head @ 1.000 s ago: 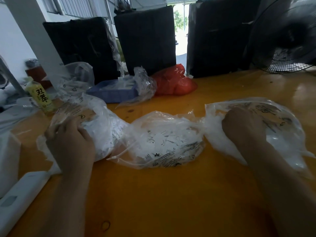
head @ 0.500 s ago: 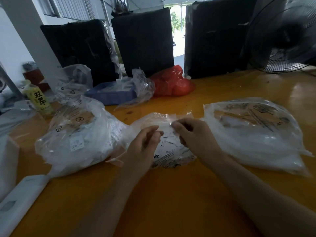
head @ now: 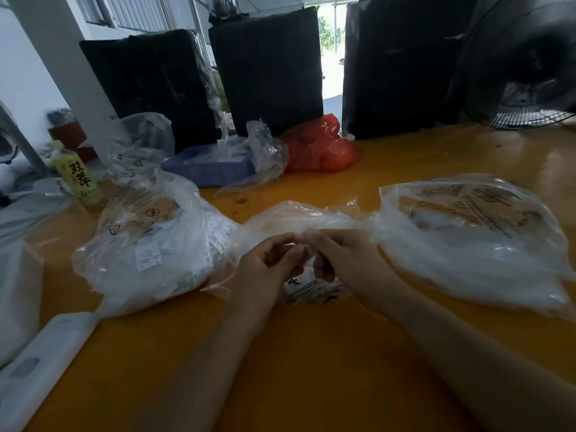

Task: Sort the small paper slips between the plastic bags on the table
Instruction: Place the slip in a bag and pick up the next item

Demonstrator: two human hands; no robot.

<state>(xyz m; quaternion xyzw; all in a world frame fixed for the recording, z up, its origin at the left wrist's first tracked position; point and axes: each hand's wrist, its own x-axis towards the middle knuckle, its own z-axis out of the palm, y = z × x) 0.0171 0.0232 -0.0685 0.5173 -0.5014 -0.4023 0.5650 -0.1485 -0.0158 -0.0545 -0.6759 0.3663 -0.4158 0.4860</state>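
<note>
The middle plastic bag (head: pixel 299 219) lies on the orange table (head: pixel 311 353), near the front, between two other clear bags. Both hands meet on top of it. The left hand (head: pixel 268 269) has its fingers (head: pixel 293 254) curled and seems to pinch the thin film of this bag. The right hand (head: pixel 343 254) also has curled fingers and pinches the same film just beside the left one. If a paper slip is between the fingertips, I cannot tell, because the plastic there is blurred. Both hands hide most of the bag's middle; some black print shows under them.

The left bag (head: pixel 149 244) is full and touches the middle bag; white slips (head: pixel 148 258) with small print show through it. The right bag (head: pixel 467 238) is flatter and also touches the middle bag.

Further back stand a blue tray (head: pixel 205 169) with crumpled plastic in it, a red bag (head: pixel 321 148) just beside the tray, and one more clear bag (head: pixel 140 141) behind the left bag. A yellow bottle (head: pixel 81 179) stands at the left edge. A white flat device (head: pixel 43 366) lies at the front left corner. Three black wrapped blocks (head: pixel 268 67) stand along the far side, and a fan (head: pixel 523 67) is at the far right.
</note>
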